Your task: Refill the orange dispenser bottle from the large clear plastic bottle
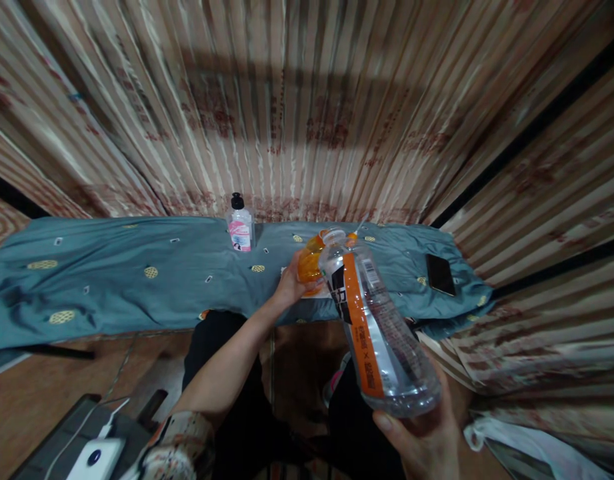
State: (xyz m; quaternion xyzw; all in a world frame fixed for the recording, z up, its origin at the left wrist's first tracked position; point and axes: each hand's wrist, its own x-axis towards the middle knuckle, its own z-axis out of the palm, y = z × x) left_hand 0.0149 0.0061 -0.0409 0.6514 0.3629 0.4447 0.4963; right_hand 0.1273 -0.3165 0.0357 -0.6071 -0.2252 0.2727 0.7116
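My right hand [427,433] grips a clear plastic bottle [381,333] near its base. The bottle, with an orange, black and silver label, is tilted so its uncapped mouth points away from me. Its mouth end is at an orange translucent container [313,257], which my left hand [291,283] holds around its left side on the cloth. The bottle covers much of that container, so I cannot tell whether the two touch. A thin pale stick or straw-like piece [361,225] shows behind the bottle's mouth.
A pump bottle [241,230] with a black top and pink label stands on the teal pineapple-print cloth [111,287]. A dark phone [441,274] lies to the right. Striped curtains [287,100] hang behind. At lower left is a white power bank [97,460] with a cable.
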